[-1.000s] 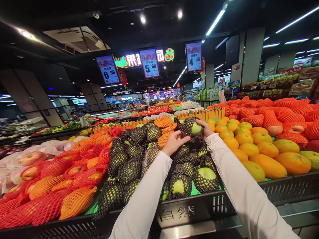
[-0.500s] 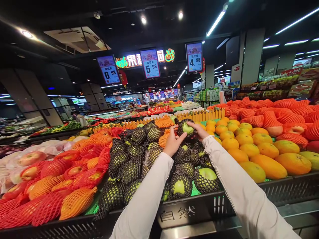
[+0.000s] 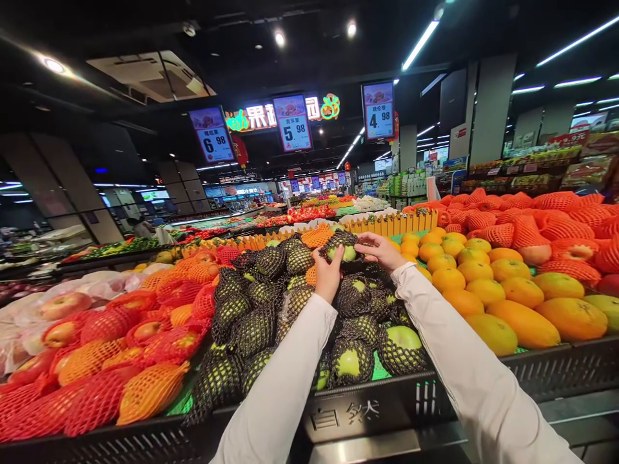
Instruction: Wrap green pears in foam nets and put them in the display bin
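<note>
A green apple (image 3: pixel 347 252) in a black foam net is raised slightly above the back of a heap of similar netted green apples (image 3: pixel 349 362). My left hand (image 3: pixel 329 273) grips its left and near side, with the thumb across the front. On the right side, the bent fingers of my right hand (image 3: pixel 381 252) touch the edge of the apple and its net. An orange foam net (image 3: pixel 316 236) lies just behind and left of the held apple.
To the left are apples in red and orange nets (image 3: pixel 145 332). Oranges (image 3: pixel 476 274) and red-netted fruit (image 3: pixel 556 219) fill the right side. A black crate edge (image 3: pixel 367 403) runs along the front, and a low yellow fence (image 3: pixel 391 223) stands behind. Price screens (image 3: pixel 293 122) hang overhead.
The held apple has moved left and turned in my hands. My left hand has shifted a little left and wraps more of it; my right hand has followed leftward.
</note>
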Motion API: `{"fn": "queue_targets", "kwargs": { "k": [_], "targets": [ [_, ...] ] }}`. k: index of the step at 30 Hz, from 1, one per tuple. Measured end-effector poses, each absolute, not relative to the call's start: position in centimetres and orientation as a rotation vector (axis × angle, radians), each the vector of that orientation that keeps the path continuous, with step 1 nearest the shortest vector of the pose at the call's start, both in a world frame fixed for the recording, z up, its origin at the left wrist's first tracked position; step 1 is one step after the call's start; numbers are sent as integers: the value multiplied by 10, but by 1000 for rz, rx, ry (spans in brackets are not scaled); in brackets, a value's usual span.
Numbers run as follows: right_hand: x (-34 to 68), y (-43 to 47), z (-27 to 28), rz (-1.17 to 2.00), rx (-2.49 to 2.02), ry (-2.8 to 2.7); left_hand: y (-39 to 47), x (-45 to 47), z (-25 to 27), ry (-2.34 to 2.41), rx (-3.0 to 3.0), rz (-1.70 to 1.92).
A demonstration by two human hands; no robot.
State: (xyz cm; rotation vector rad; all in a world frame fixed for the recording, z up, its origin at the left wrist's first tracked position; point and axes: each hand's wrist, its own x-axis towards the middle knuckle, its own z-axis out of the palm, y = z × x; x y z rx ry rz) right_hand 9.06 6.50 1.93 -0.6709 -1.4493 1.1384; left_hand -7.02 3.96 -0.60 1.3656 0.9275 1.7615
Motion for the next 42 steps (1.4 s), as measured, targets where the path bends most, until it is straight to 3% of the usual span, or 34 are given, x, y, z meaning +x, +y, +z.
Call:
{"fn": "queue_targets", "kwargs": {
  "k": [13, 19, 27, 31, 36, 42],
  "targets": [
    [95, 66, 14, 1510, -474, -1514, 35, -69, -2, 815, 1230, 1859],
    [89, 72, 13, 1336, -567, -1344, 28, -67, 0, 801, 1208, 1728],
    [80, 86, 4, 1126, -792, -1501, 43, -72, -11, 825, 1345, 1854],
    [79, 85, 2, 824, -853, -1459, 43, -74, -9, 928, 1221, 1882],
    [76, 64, 7, -40, -775, -1775, 39, -75, -2, 896, 981, 1937],
    [63, 43, 11, -159, -622, -2021, 36, -75, 3, 816, 851, 1892]
  ]
}}
